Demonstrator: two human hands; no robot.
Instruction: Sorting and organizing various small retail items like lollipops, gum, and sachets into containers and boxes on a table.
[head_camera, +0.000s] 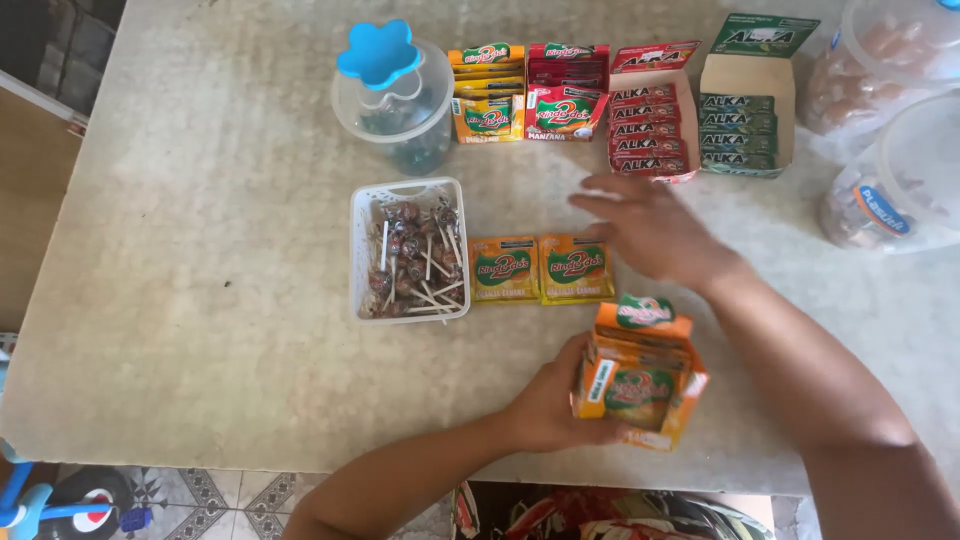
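The orange box (640, 375) sits near the front edge of the table (220, 330), tilted, its lid flap standing open at the top. It is a small cardboard display carton, bright orange with a green and red emblem on the flap and on the front, and flat sachets of the same colours show packed inside. The left hand (550, 400) grips it by its left side, fingers wrapped round the wall. The right hand (645, 225) hovers above the table beyond the box, open and flat, fingers spread and blurred, holding nothing.

Just left of that hand two orange sachets (540, 268) lie flat side by side, touching each other. Left of them stands a white basket (362, 250) full of wrapped lollipops with white sticks. Beyond the basket is a clear jar (395, 105) with a blue flower-shaped lid. To its right, along the far side, stands a row of open cartons: an orange carton (487, 92), a red carton (565, 90), a carton of red bars (645, 135) and a carton of green bars (745, 125). At the right edge are two clear tubs (890, 130) holding wrapped sweets.
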